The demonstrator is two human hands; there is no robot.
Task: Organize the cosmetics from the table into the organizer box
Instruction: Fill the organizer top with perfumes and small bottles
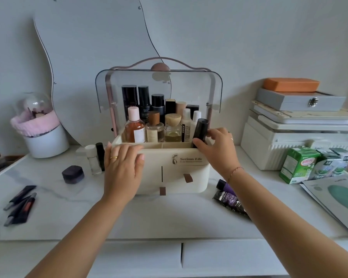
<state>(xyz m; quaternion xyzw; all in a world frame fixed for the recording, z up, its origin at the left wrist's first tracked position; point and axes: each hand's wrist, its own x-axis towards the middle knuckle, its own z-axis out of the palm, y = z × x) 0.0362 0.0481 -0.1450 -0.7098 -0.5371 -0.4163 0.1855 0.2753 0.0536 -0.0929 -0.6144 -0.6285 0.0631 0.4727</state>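
1. Cream plastic organizer box (189, 177), clear lid up, mid-table.
2. Left hand (123, 167) flat, open, on box's front-left corner, holding nothing.
3. Right hand (215, 145) grips one black cylindrical bottle (200, 130), tilted at box's right end.
4. Left of box: two small bottles (93, 159), one dark jar (73, 174), three dark tubes (20, 205).
5. Right of box: two purple tubes (228, 196).

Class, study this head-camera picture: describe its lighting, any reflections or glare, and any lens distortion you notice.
Head view: soft, even daylight with faint shadows under the hands; the organizer box has a clear raised lid showing a pale reflection of its knob; wide-angle bending curves the table edge and stretches the forearms; the right hand and black bottle look slightly soft.
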